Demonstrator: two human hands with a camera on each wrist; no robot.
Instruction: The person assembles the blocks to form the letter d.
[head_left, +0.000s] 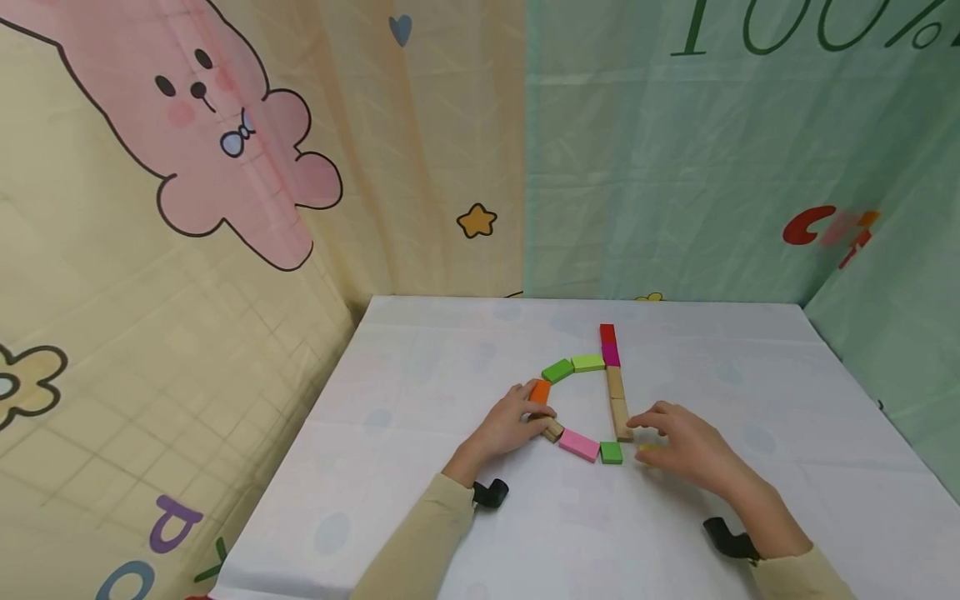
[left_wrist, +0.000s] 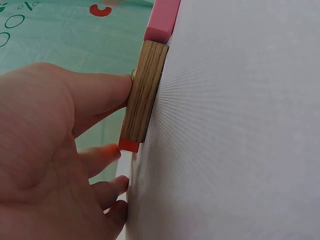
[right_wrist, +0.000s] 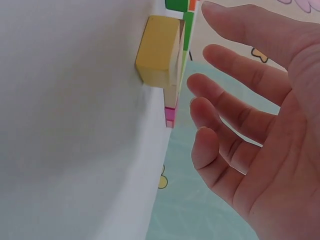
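Colored and wooden blocks lie on the white table in a loop with a straight stem. My left hand [head_left: 512, 419] is at the loop's left side, thumb and index finger pinching the end of a wooden block [left_wrist: 145, 92]. Its other fingers reach the orange block [head_left: 540, 392] adjoining it. My right hand [head_left: 693, 446], fingers apart and loosely bent, hovers right of the stem's lower wooden block [head_left: 621, 419]. A yellow block [right_wrist: 157, 45] lies beside that hand with space between it and the fingers; in the head view the thumb mostly covers it.
A pink block [head_left: 579, 445] and a green block [head_left: 611, 452] form the loop's near side. Two green blocks, one darker [head_left: 557, 371] and one lighter [head_left: 588, 363], curve along the far side. Magenta [head_left: 611, 355] and red [head_left: 607, 333] blocks top the stem. Printed curtains [head_left: 667, 167] hang behind the table [head_left: 435, 333].
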